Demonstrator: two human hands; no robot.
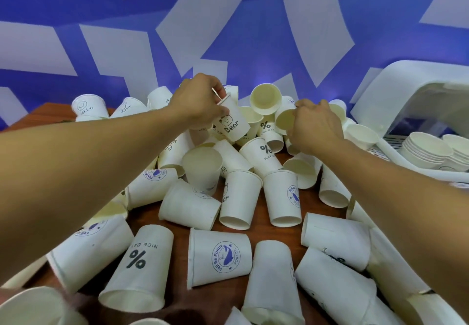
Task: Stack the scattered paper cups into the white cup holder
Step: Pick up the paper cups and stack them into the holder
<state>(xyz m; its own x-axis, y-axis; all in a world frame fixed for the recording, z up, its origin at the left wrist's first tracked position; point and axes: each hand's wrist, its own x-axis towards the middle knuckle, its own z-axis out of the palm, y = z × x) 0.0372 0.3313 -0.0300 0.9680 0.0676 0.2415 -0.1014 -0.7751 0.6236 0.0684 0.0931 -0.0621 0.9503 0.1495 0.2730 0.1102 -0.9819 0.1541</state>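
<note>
Task is looking early: the white cup holder (396, 83) at far right is already carrying at least 2 short nested stacks (426, 149), while dozens of loose paper cups (220, 256) are lying scattered and heaped across the wooden table (48, 114), so most of the job is left. Left hand (200, 101) is lifting the Bear cup (231, 124) above the pile, fingers curled and pinching its rim. Right hand (314, 126) is reaching into the heap, fingertips clamping the rim of a tipped cup (285, 121). Both cups are well apart from the holder.
</note>
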